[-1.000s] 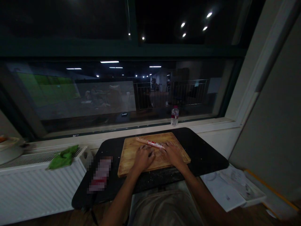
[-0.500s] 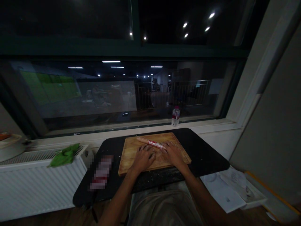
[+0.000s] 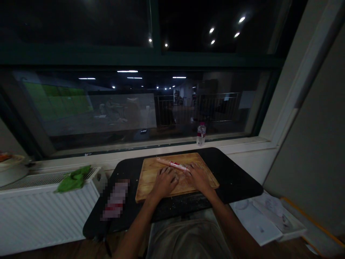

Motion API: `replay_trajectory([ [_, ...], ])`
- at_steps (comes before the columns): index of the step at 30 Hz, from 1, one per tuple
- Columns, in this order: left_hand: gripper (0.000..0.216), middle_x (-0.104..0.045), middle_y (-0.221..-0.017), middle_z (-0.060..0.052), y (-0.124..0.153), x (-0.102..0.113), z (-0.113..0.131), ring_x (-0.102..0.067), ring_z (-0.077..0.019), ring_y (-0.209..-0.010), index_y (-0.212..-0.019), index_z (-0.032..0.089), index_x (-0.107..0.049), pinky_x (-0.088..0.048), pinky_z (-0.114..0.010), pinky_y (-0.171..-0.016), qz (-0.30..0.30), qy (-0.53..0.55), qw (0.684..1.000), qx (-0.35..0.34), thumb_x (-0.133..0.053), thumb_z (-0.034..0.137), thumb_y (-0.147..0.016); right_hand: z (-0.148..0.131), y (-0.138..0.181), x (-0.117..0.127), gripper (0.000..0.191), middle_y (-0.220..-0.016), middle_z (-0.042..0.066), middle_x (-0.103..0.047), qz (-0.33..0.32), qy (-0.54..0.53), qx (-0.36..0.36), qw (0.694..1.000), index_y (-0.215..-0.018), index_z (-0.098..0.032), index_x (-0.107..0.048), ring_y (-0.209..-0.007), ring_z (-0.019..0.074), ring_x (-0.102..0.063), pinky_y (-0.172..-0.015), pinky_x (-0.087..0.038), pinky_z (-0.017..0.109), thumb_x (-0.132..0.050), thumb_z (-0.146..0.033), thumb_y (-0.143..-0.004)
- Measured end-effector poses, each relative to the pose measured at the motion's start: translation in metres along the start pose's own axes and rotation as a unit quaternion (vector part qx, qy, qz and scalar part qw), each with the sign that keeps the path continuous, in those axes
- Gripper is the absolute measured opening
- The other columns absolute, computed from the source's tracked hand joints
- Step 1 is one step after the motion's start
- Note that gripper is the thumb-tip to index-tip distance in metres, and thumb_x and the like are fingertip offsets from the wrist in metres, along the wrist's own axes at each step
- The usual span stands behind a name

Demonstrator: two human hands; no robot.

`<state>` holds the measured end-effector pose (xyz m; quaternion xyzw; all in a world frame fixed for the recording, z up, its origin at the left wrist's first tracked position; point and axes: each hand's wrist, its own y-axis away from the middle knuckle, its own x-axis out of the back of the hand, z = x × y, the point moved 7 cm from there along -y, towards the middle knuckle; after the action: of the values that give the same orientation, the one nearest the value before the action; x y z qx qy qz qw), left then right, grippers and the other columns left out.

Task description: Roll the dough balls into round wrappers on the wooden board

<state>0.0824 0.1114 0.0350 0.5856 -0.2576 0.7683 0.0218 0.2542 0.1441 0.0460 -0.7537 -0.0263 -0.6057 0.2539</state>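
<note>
On a wooden cutting board (image 3: 151, 180) lies a long thin stick (image 3: 179, 165), tan at its far left end, with a red-and-white printed label or wrapper toward the right; its exact kind is unclear in the dim light. My left hand (image 3: 166, 180) rests palm down on the board just below the stick, fingers slightly bent and apart. Palm down as well, my right hand (image 3: 199, 176) has its fingertips at the stick's right end, apparently touching it without wrapping round it. Whatever lies under the palms is hidden.
The board sits on a black table (image 3: 234, 180) with pale crumbs. A blurred packet (image 3: 115, 199) lies at the left. Beyond are a water bottle (image 3: 201, 133) on the windowsill and a green cloth (image 3: 74, 178) on the radiator (image 3: 43, 212). A white box (image 3: 269, 219) is low at right.
The view has shifted very slightly. Both hands and the stick hold practically the same places.
</note>
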Motion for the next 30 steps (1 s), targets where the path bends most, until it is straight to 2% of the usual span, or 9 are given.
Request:
replay_trajectory([
  [4, 0.054, -0.067, -0.151, -0.019, 0.002, 0.004, -0.009, -0.058, -0.0409, -0.140, -0.146, 0.021, -0.067, -0.044, -0.059, -0.117, 0.030, -0.039, 0.993, 0.108, -0.064, 0.055, -0.103, 0.000, 0.001, 0.001, 0.044, -0.145, 0.013, -0.072, 0.000, -0.004, -0.007, 1.000, -0.153, -0.025, -0.067, -0.134, 0.0295, -0.065, -0.107, -0.053, 0.038, -0.052, -0.039, -0.114],
  [7, 0.061, -0.069, -0.144, -0.023, 0.003, 0.006, -0.013, -0.059, -0.0465, -0.135, -0.140, 0.018, -0.071, -0.045, -0.063, -0.113, 0.038, -0.063, 0.985, 0.158, -0.066, 0.064, -0.099, -0.001, 0.001, 0.002, 0.044, -0.146, 0.014, -0.071, 0.002, -0.003, -0.010, 1.000, -0.152, -0.026, -0.068, -0.134, 0.0303, -0.064, -0.108, -0.053, 0.039, -0.052, -0.038, -0.114],
  [10, 0.049, -0.074, -0.139, -0.020, 0.001, 0.005, -0.014, -0.063, -0.0413, -0.132, -0.130, 0.019, -0.075, -0.047, -0.056, -0.116, 0.039, -0.036, 0.991, 0.123, -0.066, 0.057, -0.101, 0.000, 0.001, 0.002, 0.044, -0.146, 0.014, -0.071, 0.006, 0.000, -0.012, 1.000, -0.153, -0.026, -0.067, -0.135, 0.0305, -0.064, -0.109, -0.052, 0.040, -0.052, -0.037, -0.113],
  [14, 0.039, -0.074, -0.142, -0.012, 0.000, 0.001, -0.017, -0.066, -0.0303, -0.132, -0.134, 0.022, -0.072, -0.048, -0.043, -0.119, 0.040, 0.052, 0.995, 0.074, -0.069, 0.042, -0.100, 0.000, 0.001, 0.002, 0.043, -0.144, 0.014, -0.072, 0.005, 0.001, -0.011, 1.000, -0.152, -0.026, -0.068, -0.135, 0.0300, -0.064, -0.111, -0.051, 0.040, -0.051, -0.037, -0.114],
  [16, 0.045, -0.072, -0.145, -0.013, 0.000, -0.001, -0.019, -0.065, -0.0310, -0.135, -0.138, 0.023, -0.070, -0.047, -0.044, -0.120, 0.035, 0.052, 0.995, 0.081, -0.071, 0.042, -0.098, 0.000, 0.000, 0.002, 0.043, -0.143, 0.013, -0.073, 0.001, 0.000, -0.013, 1.000, -0.152, -0.026, -0.068, -0.135, 0.0297, -0.064, -0.111, -0.051, 0.040, -0.051, -0.037, -0.114],
  [19, 0.058, -0.067, -0.150, -0.018, 0.000, 0.000, -0.020, -0.059, -0.0396, -0.139, -0.144, 0.021, -0.067, -0.044, -0.057, -0.120, 0.028, -0.009, 0.992, 0.123, -0.071, 0.055, -0.097, -0.001, 0.000, 0.002, 0.043, -0.144, 0.013, -0.072, -0.007, -0.003, -0.012, 1.000, -0.152, -0.025, -0.067, -0.134, 0.0293, -0.064, -0.108, -0.052, 0.039, -0.052, -0.037, -0.114],
  [21, 0.063, -0.066, -0.149, -0.021, 0.000, 0.002, -0.019, -0.057, -0.0429, -0.139, -0.144, 0.020, -0.068, -0.043, -0.061, -0.117, 0.023, -0.040, 0.988, 0.146, -0.067, 0.063, -0.098, -0.001, 0.000, 0.002, 0.043, -0.145, 0.013, -0.072, -0.009, -0.002, -0.011, 1.000, -0.152, -0.025, -0.067, -0.135, 0.0296, -0.064, -0.108, -0.052, 0.038, -0.053, -0.036, -0.114],
  [25, 0.057, -0.070, -0.146, -0.020, 0.000, 0.006, -0.017, -0.059, -0.0419, -0.136, -0.136, 0.019, -0.073, -0.044, -0.057, -0.115, 0.023, -0.048, 0.989, 0.142, -0.065, 0.062, -0.099, -0.001, 0.000, 0.002, 0.042, -0.146, 0.013, -0.071, -0.006, -0.005, -0.011, 1.000, -0.152, -0.025, -0.067, -0.136, 0.0292, -0.063, -0.110, -0.052, 0.037, -0.054, -0.035, -0.113],
  [30, 0.049, -0.073, -0.145, -0.013, 0.000, 0.005, -0.017, -0.061, -0.0348, -0.138, -0.138, 0.023, -0.072, -0.044, -0.049, -0.119, 0.012, 0.015, 0.995, 0.096, -0.073, 0.046, -0.094, -0.001, 0.000, 0.001, 0.040, -0.143, 0.012, -0.073, 0.002, -0.004, -0.011, 1.000, -0.149, -0.027, -0.069, -0.134, 0.0287, -0.065, -0.107, -0.053, 0.037, -0.054, -0.037, -0.114],
])
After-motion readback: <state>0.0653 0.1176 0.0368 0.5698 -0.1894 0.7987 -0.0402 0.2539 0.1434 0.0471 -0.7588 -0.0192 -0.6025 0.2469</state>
